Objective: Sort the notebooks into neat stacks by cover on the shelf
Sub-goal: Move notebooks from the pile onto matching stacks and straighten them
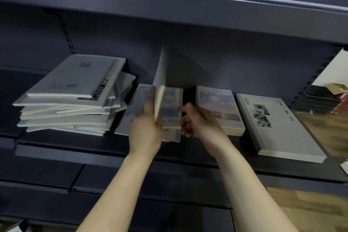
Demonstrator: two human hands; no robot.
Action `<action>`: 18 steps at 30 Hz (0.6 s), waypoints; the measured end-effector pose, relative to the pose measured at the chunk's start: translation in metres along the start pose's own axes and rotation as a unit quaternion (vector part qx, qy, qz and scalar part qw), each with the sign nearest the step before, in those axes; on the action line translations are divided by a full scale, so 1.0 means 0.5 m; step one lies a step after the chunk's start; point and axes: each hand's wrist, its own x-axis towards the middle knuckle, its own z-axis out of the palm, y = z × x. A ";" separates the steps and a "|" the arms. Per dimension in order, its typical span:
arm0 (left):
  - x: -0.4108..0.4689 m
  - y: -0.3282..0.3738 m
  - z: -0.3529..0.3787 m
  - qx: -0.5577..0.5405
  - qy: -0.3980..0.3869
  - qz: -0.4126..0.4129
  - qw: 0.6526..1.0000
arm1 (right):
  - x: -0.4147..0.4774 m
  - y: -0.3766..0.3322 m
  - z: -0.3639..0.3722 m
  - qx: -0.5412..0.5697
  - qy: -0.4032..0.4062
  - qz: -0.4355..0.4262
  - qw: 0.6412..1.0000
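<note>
My left hand (146, 128) grips a thin notebook (159, 81) held upright on edge above the dark shelf (56, 149). My right hand (195, 120) hovers just right of it with fingers curled and apart, holding nothing. Under the hands lie a few notebooks with blue picture covers (172, 117). A messy pile of grey notebooks (71, 96) sits at the left. To the right stands a neat stack with blue picture covers (218, 103), then a grey stack with a black-and-white photo cover (273, 124).
The upper shelf board (169, 5) overhangs closely above. Lower dark shelves (94, 175) stick out toward me. At the far right are stacked dark trays (312, 101), a cardboard box (337, 88) and a wooden floor (320, 207).
</note>
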 end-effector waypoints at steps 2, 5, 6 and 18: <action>0.003 0.015 0.005 -0.090 0.047 -0.043 0.994 | -0.008 0.022 0.000 -0.006 -0.008 0.040 0.999; 0.001 0.046 0.024 -0.177 0.090 -0.048 0.979 | -0.021 0.043 0.010 0.124 -0.045 0.095 0.987; -0.002 0.058 0.030 -0.199 0.090 -0.044 0.975 | -0.022 0.044 0.011 0.173 -0.039 0.108 0.978; -0.064 0.147 0.097 -0.273 0.023 -0.031 0.961 | -0.027 0.050 -0.151 0.146 0.109 -0.003 0.983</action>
